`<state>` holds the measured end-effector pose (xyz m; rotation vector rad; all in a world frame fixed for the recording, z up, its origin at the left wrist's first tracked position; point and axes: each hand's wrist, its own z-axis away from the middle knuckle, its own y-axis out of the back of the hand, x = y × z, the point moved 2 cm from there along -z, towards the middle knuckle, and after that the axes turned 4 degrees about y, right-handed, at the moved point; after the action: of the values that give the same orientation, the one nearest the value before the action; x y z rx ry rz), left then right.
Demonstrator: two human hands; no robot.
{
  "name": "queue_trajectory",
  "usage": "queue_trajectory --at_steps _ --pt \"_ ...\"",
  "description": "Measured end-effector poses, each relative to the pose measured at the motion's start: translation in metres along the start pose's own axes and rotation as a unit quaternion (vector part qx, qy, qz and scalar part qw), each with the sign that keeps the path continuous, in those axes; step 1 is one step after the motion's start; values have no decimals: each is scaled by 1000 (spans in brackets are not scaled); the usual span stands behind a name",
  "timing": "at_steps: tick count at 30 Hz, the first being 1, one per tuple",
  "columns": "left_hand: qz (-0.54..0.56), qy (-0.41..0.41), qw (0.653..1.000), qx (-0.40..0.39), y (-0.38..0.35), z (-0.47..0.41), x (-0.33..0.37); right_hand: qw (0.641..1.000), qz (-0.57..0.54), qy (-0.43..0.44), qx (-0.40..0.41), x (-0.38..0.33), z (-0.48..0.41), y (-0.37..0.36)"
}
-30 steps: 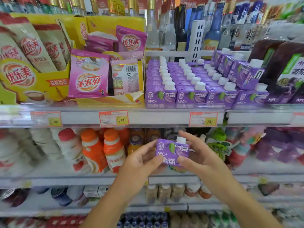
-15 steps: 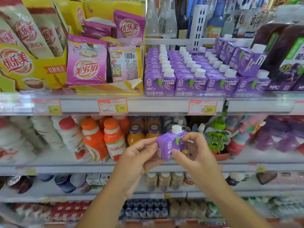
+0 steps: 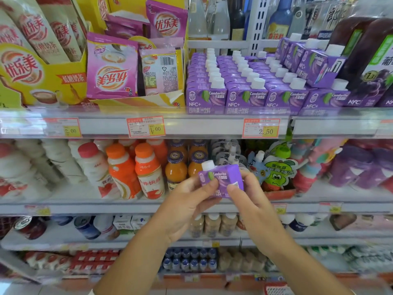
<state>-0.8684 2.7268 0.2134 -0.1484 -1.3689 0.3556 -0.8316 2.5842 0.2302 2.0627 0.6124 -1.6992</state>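
A small purple juice carton (image 3: pixel 222 179) with a white screw cap is held in front of the middle shelf, its printed front toward me and tilted a little. My left hand (image 3: pixel 189 207) pinches its lower left side with thumb and fingers. My right hand (image 3: pixel 251 201) grips its right side, thumb on the front face. Rows of the same purple cartons (image 3: pixel 244 81) fill the upper shelf above the 2.50 price tag (image 3: pixel 261 128).
Pink and yellow milk-tea packets (image 3: pixel 110 69) stand in a yellow display box at upper left. Orange and white drink bottles (image 3: pixel 136 171) line the middle shelf behind my hands. Glass bottles (image 3: pixel 217 18) stand at the top. Cans and small bottles fill the lower shelves.
Both hands have turned the carton from corner-on to its front face showing, and it sits slightly lower right in view. The camera has tilted down a little.
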Motion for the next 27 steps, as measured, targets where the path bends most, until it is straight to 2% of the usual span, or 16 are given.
queue_trajectory --at_steps 4,7,15,17,21,23,27 --pt "13 -18 1000 5 3 6 2 998 28 9 46 4 -2 7" --pt "14 -22 999 -20 7 12 8 996 -23 -17 81 6 -3 18" --pt "8 -26 1000 -16 2 13 3 992 -76 -27 93 13 3 21" --pt "6 -31 1000 -3 1 13 2 993 -35 -8 110 13 4 21" --pt "-5 -43 999 24 -2 12 0 996 58 26 60 14 8 14" --pt "-14 -34 999 23 -6 14 0 990 124 25 62 15 8 13" --pt "-79 -36 996 25 -10 15 1 991 108 17 79 11 8 17"
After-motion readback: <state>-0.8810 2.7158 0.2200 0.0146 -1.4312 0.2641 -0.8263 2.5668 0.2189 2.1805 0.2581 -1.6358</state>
